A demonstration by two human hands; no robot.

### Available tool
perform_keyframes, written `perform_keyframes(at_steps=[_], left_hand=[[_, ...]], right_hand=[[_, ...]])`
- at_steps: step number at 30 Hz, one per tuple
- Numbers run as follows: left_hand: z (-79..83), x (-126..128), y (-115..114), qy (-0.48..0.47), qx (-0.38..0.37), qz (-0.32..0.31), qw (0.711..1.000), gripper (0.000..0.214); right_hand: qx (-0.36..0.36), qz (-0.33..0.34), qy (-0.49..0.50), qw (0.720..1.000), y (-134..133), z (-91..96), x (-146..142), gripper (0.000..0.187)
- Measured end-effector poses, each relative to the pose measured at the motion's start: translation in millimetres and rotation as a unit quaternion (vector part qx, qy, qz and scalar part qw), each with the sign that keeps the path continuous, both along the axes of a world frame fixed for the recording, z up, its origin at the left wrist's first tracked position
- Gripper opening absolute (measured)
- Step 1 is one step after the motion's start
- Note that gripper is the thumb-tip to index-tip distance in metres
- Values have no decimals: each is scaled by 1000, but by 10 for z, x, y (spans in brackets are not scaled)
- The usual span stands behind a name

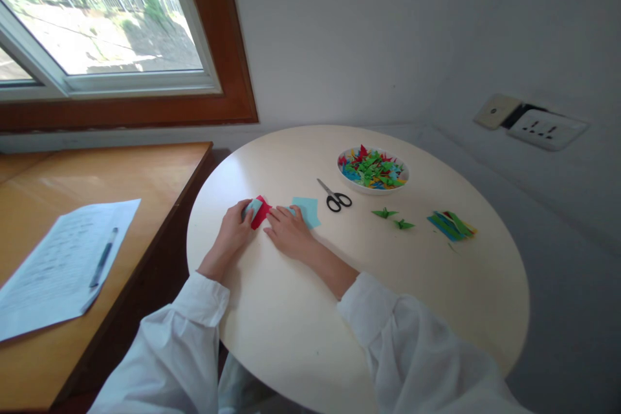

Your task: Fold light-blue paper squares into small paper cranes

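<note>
My left hand is closed on a small light blue paper, thumb in front and fingers behind. Right beside that lies a red paper, partly covered by the blue one. Fingers of my right hand are stretched out low over the table, their tips at the red paper's right edge. Just past them is a light blue square sheet, partly hidden by the hand. Whether the right fingers press on any paper is hard to see.
On the round white table lie black-handled scissors, two green paper cranes and a stack of coloured paper strips. A white bowl holds many colourful folded cranes. At left, a wooden desk bears written sheets and a pen.
</note>
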State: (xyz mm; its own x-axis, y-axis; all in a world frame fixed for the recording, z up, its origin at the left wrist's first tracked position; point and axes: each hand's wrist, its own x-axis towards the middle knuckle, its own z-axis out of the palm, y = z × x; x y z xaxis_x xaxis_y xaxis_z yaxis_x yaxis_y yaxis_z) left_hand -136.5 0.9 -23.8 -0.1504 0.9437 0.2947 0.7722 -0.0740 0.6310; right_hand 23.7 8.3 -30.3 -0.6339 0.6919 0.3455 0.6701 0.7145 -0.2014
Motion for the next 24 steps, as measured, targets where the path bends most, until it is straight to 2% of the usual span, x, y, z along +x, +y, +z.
perform_keyframes(at_steps=[5,14,20,24], left_hand=[[-16,20,6,21,21,-12,999,35],[-86,-22,-19,70,58,-75,993,40],[-67,-39,2,55,49,-71,995,40],[-26,-29,6,42,21,-23,999,39]], right_hand=[[4,0,5,1000,-5,-6,4,27],[17,-19,5,1000,-14,-9,6,28],[12,-17,4,1000,-4,-13,11,31],[11,-14,3,1000,-17,-7,10,33]])
